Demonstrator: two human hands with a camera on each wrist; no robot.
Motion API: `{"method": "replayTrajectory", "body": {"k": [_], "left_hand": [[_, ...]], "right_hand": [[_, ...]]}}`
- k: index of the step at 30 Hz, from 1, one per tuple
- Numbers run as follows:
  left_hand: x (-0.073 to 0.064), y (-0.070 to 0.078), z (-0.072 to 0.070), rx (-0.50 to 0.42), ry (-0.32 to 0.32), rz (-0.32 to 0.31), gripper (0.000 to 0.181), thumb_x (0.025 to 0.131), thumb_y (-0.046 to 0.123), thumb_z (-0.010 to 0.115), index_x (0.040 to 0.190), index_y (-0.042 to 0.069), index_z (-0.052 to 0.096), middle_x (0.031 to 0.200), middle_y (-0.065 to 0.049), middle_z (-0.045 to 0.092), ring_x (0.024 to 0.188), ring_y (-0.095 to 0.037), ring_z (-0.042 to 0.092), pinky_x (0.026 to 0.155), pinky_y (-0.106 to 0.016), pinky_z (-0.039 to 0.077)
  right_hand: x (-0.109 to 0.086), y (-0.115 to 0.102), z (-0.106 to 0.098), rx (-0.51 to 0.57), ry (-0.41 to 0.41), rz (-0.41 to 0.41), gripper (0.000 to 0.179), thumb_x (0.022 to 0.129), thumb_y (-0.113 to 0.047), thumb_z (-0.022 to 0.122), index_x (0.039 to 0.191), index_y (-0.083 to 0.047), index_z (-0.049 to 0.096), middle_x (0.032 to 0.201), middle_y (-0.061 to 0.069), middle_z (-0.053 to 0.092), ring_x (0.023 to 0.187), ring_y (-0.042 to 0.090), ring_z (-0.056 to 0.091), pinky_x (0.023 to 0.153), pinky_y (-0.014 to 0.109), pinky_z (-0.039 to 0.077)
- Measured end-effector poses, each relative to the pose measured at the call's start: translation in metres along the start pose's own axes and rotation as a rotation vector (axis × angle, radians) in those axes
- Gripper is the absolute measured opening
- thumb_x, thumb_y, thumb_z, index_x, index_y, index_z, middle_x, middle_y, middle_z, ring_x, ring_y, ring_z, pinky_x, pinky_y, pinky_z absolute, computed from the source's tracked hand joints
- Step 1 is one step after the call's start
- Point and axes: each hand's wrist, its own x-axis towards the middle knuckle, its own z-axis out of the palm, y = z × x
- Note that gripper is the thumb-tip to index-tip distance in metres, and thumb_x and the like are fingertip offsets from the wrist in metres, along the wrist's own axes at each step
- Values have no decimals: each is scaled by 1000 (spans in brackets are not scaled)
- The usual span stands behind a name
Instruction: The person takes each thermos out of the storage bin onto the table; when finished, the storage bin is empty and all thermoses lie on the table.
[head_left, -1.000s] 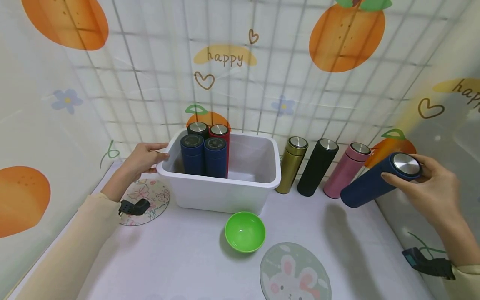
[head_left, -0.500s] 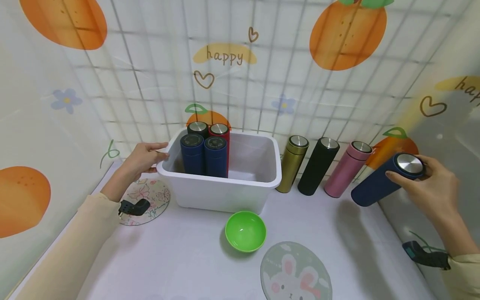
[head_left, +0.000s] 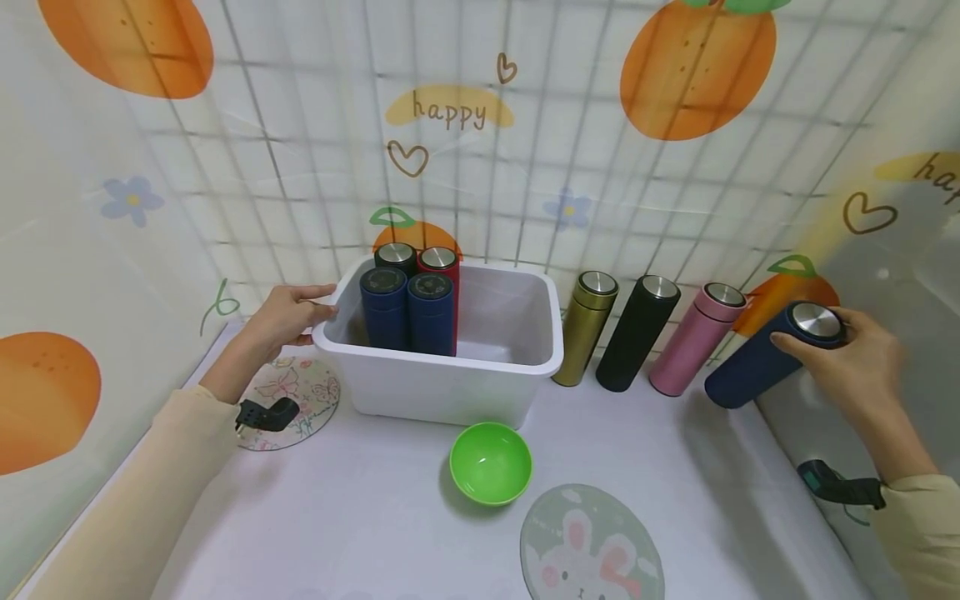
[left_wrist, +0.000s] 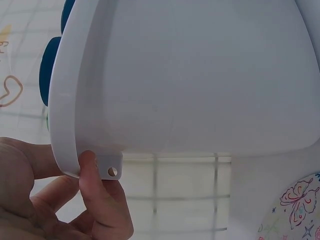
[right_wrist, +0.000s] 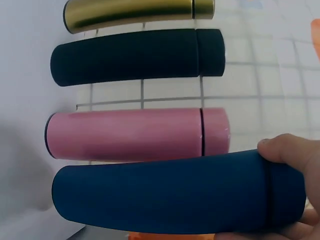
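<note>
My right hand (head_left: 862, 358) grips a dark blue thermos bottle (head_left: 761, 363) round its lid end, at the right end of a row of bottles. Beside it stands a pink thermos bottle (head_left: 690, 346), then a black one (head_left: 633, 342) and a gold one (head_left: 582, 337). At the left, my left hand (head_left: 292, 321) pinches the rim of a white plastic tub (head_left: 442, 392); the left wrist view shows its fingers (left_wrist: 92, 185) at the tub's corner tab. Inside the tub's left half stand two blue bottles (head_left: 408, 317), a black one (head_left: 396, 257) and a red one (head_left: 442, 262).
A green bowl (head_left: 491, 464) sits in front of the tub. Nearer lies a round bunny mat (head_left: 592, 542), and a butterfly-patterned mat (head_left: 300, 400) lies under the left forearm. A white curtain with oranges (head_left: 697, 75) hangs over a wire grid behind.
My right hand has carried the blue bottle a little to the right, away from the pink bottle, and then slightly lower. The left hand and the tub stay put.
</note>
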Motion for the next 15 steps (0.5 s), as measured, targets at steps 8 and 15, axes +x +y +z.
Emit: {"method": "replayTrajectory", "body": {"k": [8, 15], "left_hand": [[0, 1, 0, 0, -3, -9, 60, 98, 17, 59, 154, 11, 39, 143, -25, 51, 118, -35, 53, 74, -30, 54], [-1, 2, 0, -5, -7, -11, 59, 99, 17, 58, 154, 10, 39, 143, -25, 50, 116, -34, 53, 74, -30, 54]], "right_hand": [[13, 6, 7, 41, -64, 19, 84, 88, -42, 74, 141, 14, 43, 132, 36, 51, 107, 43, 48, 65, 27, 35], [24, 11, 14, 57, -77, 69, 87, 88, -45, 72, 145, 13, 40, 137, 35, 48, 113, 41, 49, 74, 34, 42]]}}
